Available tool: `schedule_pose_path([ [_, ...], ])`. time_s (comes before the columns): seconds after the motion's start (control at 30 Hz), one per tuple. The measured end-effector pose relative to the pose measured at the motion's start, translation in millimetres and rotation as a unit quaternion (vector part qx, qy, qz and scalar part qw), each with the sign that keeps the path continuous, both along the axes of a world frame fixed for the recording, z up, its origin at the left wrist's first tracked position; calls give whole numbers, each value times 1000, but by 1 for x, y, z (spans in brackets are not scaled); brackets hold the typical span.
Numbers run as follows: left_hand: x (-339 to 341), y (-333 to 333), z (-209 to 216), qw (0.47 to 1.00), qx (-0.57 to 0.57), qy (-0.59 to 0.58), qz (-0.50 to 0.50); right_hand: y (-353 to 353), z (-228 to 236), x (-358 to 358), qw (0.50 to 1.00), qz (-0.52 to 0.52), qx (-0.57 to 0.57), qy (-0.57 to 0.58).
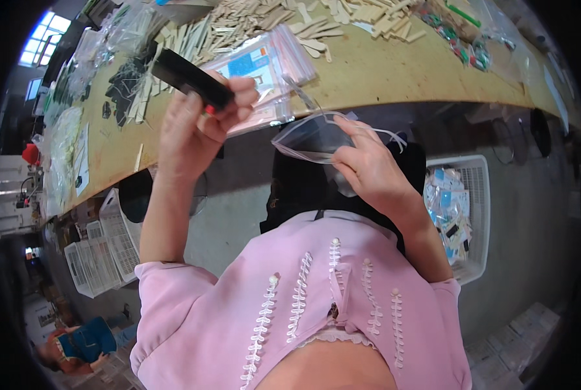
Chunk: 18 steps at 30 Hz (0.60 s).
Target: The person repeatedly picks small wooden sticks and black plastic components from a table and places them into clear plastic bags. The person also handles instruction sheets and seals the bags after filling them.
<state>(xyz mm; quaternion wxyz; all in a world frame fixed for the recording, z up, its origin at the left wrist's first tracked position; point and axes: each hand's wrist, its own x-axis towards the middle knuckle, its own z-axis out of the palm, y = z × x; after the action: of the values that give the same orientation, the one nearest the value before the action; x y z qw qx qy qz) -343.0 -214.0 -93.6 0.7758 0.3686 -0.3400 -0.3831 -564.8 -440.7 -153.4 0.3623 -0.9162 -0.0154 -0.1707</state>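
Note:
My left hand is raised over the near edge of the table, its thumb and fingers closed round a black oblong block. A small red bit shows at the block's lower end, by the fingers; what it is I cannot make out. In my right hand, thumb and fingers pinch the rim of a clear plastic bag, held above my lap with its mouth spread. White strips or cords stick out by that hand. Just beyond the hands lies a stack of printed plastic bags on the table.
Wooden sticks are heaped along the back of the table. Black pieces and clear bags lie at the left, red and green small parts at the right. A white basket of filled packets stands at my right; more baskets stand left.

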Motion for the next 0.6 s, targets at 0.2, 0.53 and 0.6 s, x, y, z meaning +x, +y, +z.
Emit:
schedule_pose_path([
  [0.2, -25, -5, 0, 945, 245, -211, -51, 0, 6, -5, 1000, 4, -1, -23],
  [0.53, -36, -31, 10, 685, 309, -660, 4, 17, 8, -1, 993, 20, -96, -61],
  [0.6, -17, -34, 17, 808, 280, -518, 24, 11, 3, -5, 994, 4, -97, -47],
])
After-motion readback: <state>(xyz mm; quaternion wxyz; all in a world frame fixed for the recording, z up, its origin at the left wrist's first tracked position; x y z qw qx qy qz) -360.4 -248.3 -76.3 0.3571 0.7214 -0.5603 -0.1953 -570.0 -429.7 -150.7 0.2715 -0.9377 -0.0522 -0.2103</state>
